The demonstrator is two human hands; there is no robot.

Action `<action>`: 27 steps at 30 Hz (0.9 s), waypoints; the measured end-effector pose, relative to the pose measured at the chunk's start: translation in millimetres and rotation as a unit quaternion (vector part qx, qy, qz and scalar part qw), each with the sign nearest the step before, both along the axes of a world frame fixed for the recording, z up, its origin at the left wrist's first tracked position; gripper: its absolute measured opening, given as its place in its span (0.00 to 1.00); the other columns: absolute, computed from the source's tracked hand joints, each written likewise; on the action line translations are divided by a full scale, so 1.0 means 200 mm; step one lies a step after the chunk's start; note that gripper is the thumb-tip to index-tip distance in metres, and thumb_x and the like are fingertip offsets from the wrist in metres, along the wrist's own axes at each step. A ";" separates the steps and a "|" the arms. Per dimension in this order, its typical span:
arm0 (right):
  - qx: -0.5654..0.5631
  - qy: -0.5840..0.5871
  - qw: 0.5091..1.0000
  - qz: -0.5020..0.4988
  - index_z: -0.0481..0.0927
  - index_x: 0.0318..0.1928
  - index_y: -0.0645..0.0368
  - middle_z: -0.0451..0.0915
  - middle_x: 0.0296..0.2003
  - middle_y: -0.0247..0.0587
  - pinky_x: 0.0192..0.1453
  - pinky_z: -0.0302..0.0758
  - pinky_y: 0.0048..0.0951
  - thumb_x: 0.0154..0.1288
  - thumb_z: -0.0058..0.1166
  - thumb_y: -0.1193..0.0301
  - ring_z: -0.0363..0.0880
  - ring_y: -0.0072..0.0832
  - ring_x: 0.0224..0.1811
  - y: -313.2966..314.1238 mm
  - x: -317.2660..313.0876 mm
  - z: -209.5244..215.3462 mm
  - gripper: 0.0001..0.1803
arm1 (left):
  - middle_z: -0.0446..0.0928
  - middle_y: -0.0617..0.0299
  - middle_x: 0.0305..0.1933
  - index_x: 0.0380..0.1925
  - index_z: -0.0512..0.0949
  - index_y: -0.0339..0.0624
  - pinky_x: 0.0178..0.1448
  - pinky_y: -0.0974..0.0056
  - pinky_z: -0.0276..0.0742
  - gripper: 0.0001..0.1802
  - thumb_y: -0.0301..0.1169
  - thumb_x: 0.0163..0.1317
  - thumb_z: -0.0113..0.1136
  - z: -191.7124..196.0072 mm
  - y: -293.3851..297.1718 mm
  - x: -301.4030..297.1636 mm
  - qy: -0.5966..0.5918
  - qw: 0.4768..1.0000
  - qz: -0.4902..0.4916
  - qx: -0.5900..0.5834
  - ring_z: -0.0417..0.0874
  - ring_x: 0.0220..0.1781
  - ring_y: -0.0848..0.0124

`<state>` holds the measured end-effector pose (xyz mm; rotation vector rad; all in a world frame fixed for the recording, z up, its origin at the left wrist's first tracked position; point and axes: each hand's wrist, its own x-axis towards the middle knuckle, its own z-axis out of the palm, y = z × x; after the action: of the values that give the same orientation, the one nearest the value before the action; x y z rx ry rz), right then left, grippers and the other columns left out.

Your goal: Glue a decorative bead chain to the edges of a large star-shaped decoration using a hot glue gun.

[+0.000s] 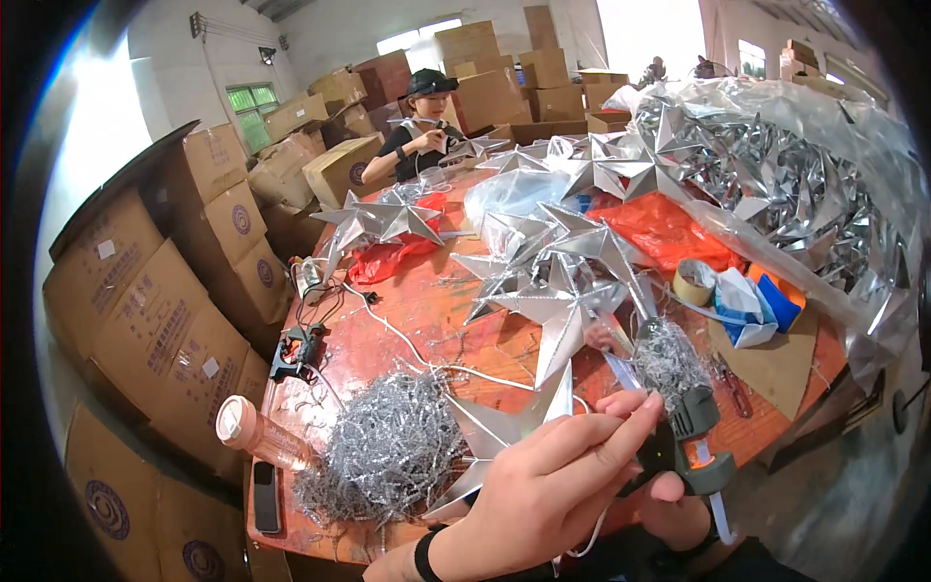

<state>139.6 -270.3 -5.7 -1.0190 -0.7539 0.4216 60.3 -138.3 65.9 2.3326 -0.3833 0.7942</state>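
Note:
My right hand [676,516] is at the lower right, wrapped round a dark green glue gun [693,417], with a white glue stick [722,520] poking from its near end. Grey tinsel [669,357] bunches against the gun's far part. My left hand [553,475] reaches across from the lower middle, its fingertips pressed together beside the gun; anything pinched there is too small to tell. Partly behind that hand lies a silver star [499,424]. A large heap of silver tinsel [393,448] sits to its left. Several more silver stars [562,296] pile up beyond.
A pink bottle [264,433] and a phone [266,497] line the left edge of the red table [325,359]. A white cord crosses it. Tape [692,283], pliers [732,386] and bagged stars [810,184] are right. Another person [417,141] works opposite; cardboard boxes [175,320] stand left.

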 end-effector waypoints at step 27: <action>0.007 -0.087 0.989 -0.122 0.65 0.59 0.64 0.74 0.52 0.46 0.57 0.73 0.35 0.54 0.66 0.55 0.76 0.34 0.51 -0.08 0.00 -0.22 0.39 | 0.69 0.54 0.48 0.56 0.75 0.30 0.46 0.70 0.74 0.20 0.21 0.63 0.56 -0.19 -0.13 -0.05 -0.058 0.992 0.045 -0.102 0.76 0.44 0.71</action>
<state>140.4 -287.3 -49.6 -1.1284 -0.7741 0.1171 49.4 -164.4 28.8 2.1322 -0.2342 0.9683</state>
